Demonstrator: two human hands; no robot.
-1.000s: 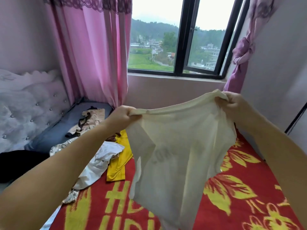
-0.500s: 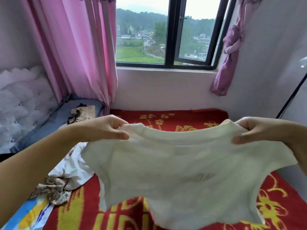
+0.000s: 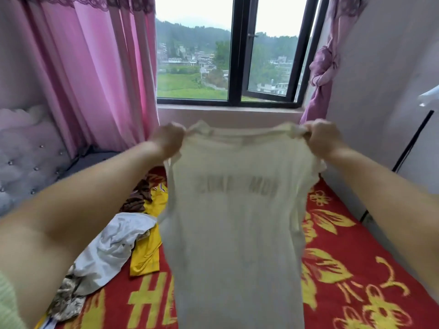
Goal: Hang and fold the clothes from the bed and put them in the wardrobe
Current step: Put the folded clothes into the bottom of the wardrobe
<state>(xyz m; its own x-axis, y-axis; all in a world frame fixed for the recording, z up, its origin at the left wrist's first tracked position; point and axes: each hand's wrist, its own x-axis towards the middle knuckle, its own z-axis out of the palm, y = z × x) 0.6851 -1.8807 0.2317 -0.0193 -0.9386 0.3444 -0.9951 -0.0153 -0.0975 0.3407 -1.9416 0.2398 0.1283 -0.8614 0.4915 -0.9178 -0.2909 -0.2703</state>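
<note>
While both arms reach forward, the left hand (image 3: pixel 167 138) and right hand (image 3: pixel 324 136) each grip a top corner of a cream shirt (image 3: pixel 237 222), fingers curled round bunched cloth. Held up over the bed (image 3: pixel 356 269), the shirt hangs flat and long in front of the window (image 3: pixel 228 62), with faint mirrored letters showing through its chest. Left of the shirt, on the red and yellow bed cover, lie other clothes: a white garment (image 3: pixel 114 243), a yellow one (image 3: pixel 145 255) partly under it, a brown one (image 3: pixel 139 195) farther back, and a patterned piece (image 3: pixel 66 302) nearest the camera. Pink curtains (image 3: pixel 95 74) hang left of the window; a knotted purple curtain (image 3: pixel 323 67) hangs to its right. A tufted headboard (image 3: pixel 26 157) stands far left of the shirt.
</note>
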